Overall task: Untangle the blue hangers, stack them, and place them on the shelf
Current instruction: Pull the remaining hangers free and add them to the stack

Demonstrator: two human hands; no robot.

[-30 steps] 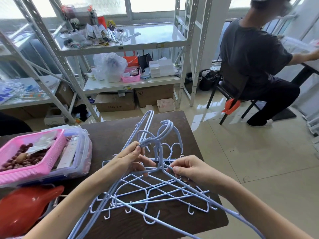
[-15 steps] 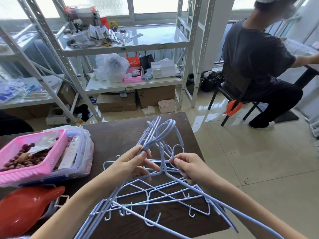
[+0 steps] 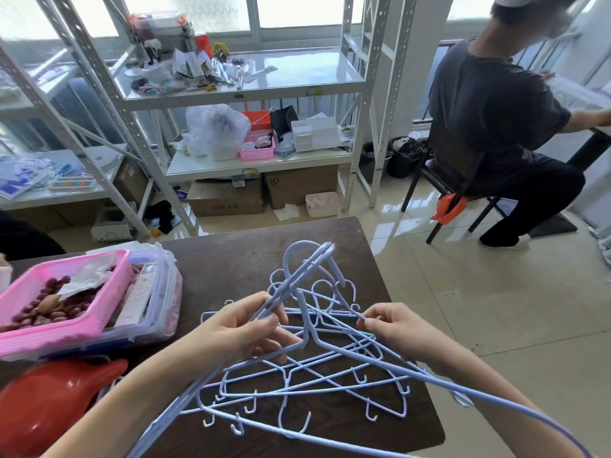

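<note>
A tangle of several light blue wire hangers (image 3: 307,381) lies on the dark brown table (image 3: 231,256), hooks pointing away from me. My left hand (image 3: 244,328) pinches a bundle of hanger wires that slants up to the hooks (image 3: 310,259). My right hand (image 3: 393,328) grips the shoulder wire of one hanger at the right of the pile; that wire runs on past my forearm to the lower right. The white metal shelf (image 3: 244,90) stands beyond the table.
A pink basket of reddish beans (image 3: 56,305) sits in a clear bin at the table's left, with a red plastic object (image 3: 49,401) below it. Boxes crowd the floor under the cluttered shelf. A person sits on a chair (image 3: 496,127) at the right.
My right hand has slid outward to the right along a hanger wire. The hook bundle in my left hand has tipped lower and to the right, and the hangers have spread wider.
</note>
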